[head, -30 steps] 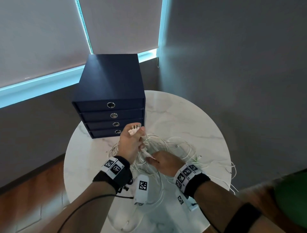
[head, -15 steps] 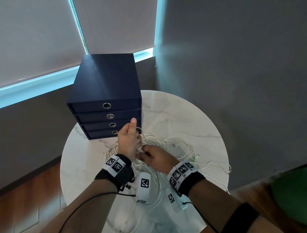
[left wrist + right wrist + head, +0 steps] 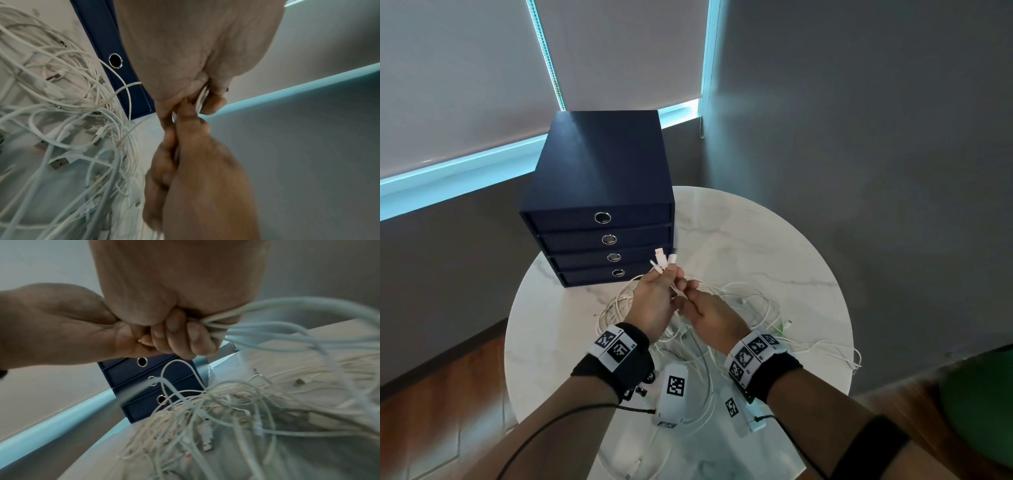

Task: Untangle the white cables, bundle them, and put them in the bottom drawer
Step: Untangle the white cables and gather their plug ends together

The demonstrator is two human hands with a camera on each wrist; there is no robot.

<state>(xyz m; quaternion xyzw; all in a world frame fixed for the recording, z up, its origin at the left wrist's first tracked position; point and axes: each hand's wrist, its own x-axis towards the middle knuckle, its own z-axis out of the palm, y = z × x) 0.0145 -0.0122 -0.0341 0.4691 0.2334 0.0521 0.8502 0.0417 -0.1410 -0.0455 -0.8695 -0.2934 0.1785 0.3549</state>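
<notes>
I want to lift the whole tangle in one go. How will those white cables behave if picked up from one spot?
Probably floppy: the white cables lie in loose loops on the marble table and droop from the left hand. Being intertwined, neighbours would likely drag along. The loose plug ends may dangle and snag.

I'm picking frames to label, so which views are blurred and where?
Head view: sharp on the drawer unit. Left wrist view: right hand smeared. Right wrist view: the nearest white cables blurred by the right hand.
</notes>
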